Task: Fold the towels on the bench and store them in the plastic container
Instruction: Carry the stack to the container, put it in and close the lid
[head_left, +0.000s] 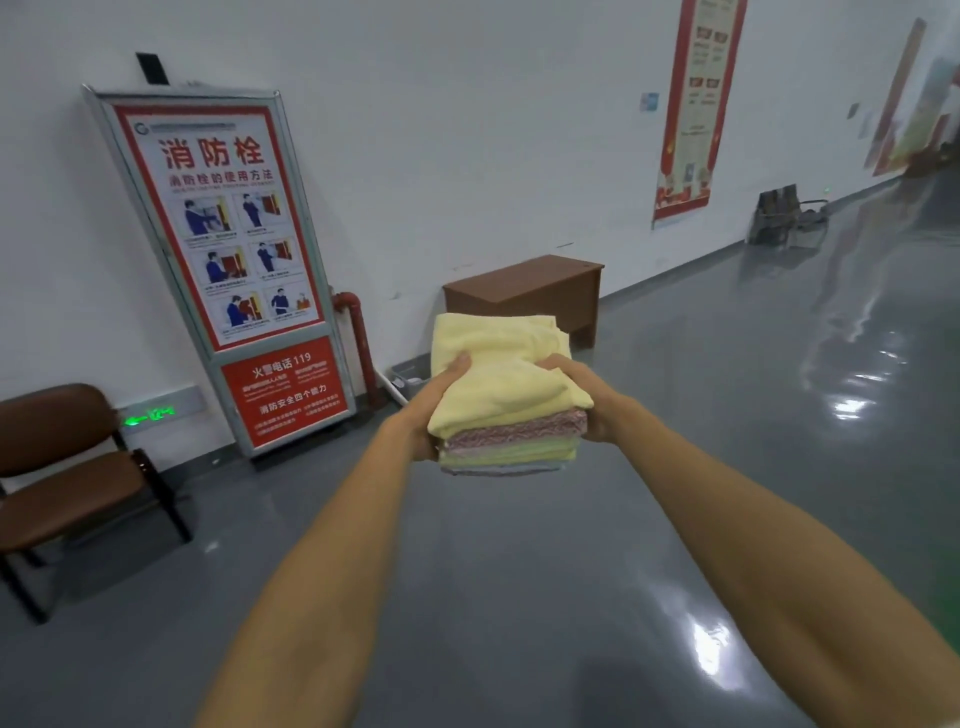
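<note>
Towels (506, 395), folded in a stack with a yellow one on top, are carried in the air between both hands. The left hand (434, 402) and right hand (584, 400) grip its sides, thumbs on top. Beyond stand the bench (524, 291) and a grey container (410, 375) at the wall.

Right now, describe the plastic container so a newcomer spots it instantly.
Find the tall red fire hydrant cabinet against the white wall. Right of it, past the red pipe, a low grey plastic container sits on the floor, left of the brown bench, partly hidden by the held towels.
</note>
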